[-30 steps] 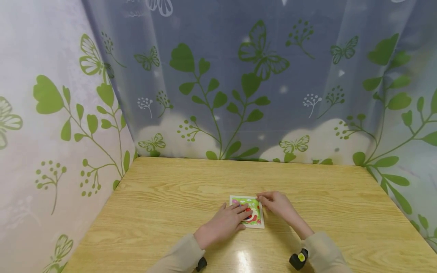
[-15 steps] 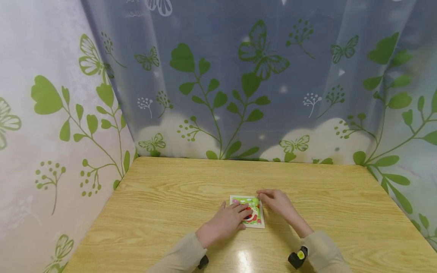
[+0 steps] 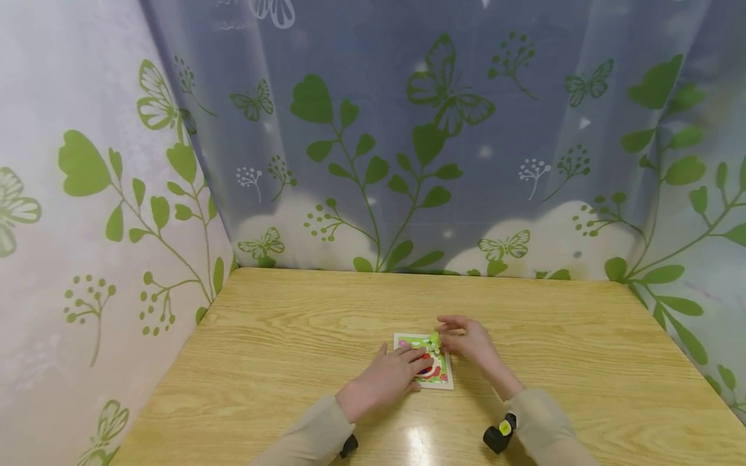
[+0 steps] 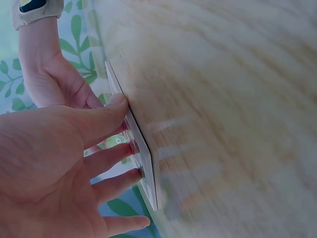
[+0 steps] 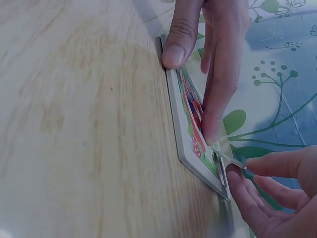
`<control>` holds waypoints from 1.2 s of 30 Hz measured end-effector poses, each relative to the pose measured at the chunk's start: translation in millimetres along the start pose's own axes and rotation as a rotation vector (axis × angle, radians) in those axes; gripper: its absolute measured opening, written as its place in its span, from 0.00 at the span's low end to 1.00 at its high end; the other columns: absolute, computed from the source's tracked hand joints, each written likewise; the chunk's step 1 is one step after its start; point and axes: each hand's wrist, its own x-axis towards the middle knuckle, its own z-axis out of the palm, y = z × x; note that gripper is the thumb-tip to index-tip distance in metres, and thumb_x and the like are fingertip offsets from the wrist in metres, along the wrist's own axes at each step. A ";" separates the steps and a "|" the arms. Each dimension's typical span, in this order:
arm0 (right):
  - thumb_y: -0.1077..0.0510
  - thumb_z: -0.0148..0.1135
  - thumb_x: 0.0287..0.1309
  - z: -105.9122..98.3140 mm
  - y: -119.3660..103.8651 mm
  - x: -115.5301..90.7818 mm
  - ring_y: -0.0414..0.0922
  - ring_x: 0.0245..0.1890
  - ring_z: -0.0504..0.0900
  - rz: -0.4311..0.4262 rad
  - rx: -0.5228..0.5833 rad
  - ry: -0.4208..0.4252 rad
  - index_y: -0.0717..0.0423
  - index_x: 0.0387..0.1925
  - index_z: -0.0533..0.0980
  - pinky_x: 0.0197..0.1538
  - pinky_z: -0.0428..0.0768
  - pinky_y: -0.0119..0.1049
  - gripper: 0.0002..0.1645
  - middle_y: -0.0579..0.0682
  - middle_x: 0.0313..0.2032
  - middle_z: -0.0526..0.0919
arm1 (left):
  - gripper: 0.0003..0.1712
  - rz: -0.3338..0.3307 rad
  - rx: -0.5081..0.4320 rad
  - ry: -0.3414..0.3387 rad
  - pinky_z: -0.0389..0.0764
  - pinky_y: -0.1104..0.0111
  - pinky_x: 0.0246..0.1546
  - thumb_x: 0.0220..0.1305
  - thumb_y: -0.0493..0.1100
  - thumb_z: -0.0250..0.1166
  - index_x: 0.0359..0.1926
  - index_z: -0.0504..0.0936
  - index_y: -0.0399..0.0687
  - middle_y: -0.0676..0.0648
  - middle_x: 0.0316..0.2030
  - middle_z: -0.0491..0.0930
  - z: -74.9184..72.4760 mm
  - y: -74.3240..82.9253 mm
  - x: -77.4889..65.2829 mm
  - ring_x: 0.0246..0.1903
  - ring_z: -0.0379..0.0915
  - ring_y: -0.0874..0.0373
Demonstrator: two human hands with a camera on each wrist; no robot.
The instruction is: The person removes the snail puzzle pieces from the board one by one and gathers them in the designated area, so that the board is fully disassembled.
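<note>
A small square jigsaw puzzle (image 3: 443,378) with a pale frame and a bright green and red cartoon picture lies on the table. My left hand (image 3: 384,378) rests on it, fingers spread and fairly straight over the picture. In the left wrist view, the thumb (image 4: 117,101) touches the frame's near edge. At the far right corner, my right hand (image 3: 469,341) pinches a thin green puzzle piece (image 5: 234,161), which is tilted up out of the frame. Under the raised piece, a dark gap shows in the right wrist view. The left hand covers much of the picture.
The wood-grain table (image 3: 291,323) extends around the puzzle on every side. Curtains (image 3: 373,129) with leaf and butterfly prints stand along its back and both sides. A black wrist camera (image 3: 498,437) hangs below the right sleeve.
The green corner piece has been tilted up from the puzzle by my right hand, whose fingers have risen and spread slightly. The left hand has stayed on the puzzle.
</note>
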 end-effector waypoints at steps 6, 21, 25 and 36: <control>0.73 0.63 0.62 0.3 -0.3 1.1 0.44 0.33 0.87 0.023 -0.001 -0.002 0.79 0.56 0.75 0.37 0.88 0.34 0.21 0.69 0.44 0.84 | 0.32 -0.007 -0.008 -0.005 0.68 0.44 0.68 0.72 0.56 0.60 0.74 0.68 0.63 0.56 0.74 0.64 -1.3 0.7 0.0 0.73 0.61 0.54; 0.72 0.63 0.61 4.4 1.2 2.3 0.42 0.30 0.85 0.032 -0.070 0.026 0.75 0.49 0.79 0.35 0.88 0.35 0.14 0.62 0.39 0.85 | 0.31 -0.001 -0.038 -0.026 0.66 0.43 0.69 0.75 0.57 0.55 0.75 0.66 0.61 0.55 0.75 0.62 1.6 -1.0 -0.2 0.74 0.59 0.52; 0.73 0.63 0.61 2.6 1.2 1.6 0.44 0.31 0.85 0.026 -0.045 0.042 0.75 0.48 0.79 0.35 0.88 0.36 0.13 0.62 0.39 0.84 | 0.31 -0.002 -0.050 -0.021 0.67 0.43 0.69 0.75 0.56 0.56 0.75 0.67 0.60 0.54 0.75 0.62 1.0 -1.0 0.1 0.74 0.60 0.51; 0.71 0.64 0.61 -10.5 2.5 -3.9 0.43 0.32 0.85 0.015 -0.046 0.085 0.75 0.49 0.79 0.37 0.88 0.35 0.15 0.59 0.37 0.84 | 0.31 -0.013 -0.066 -0.028 0.66 0.44 0.69 0.75 0.57 0.56 0.75 0.67 0.62 0.55 0.75 0.62 1.9 0.1 -0.3 0.74 0.59 0.52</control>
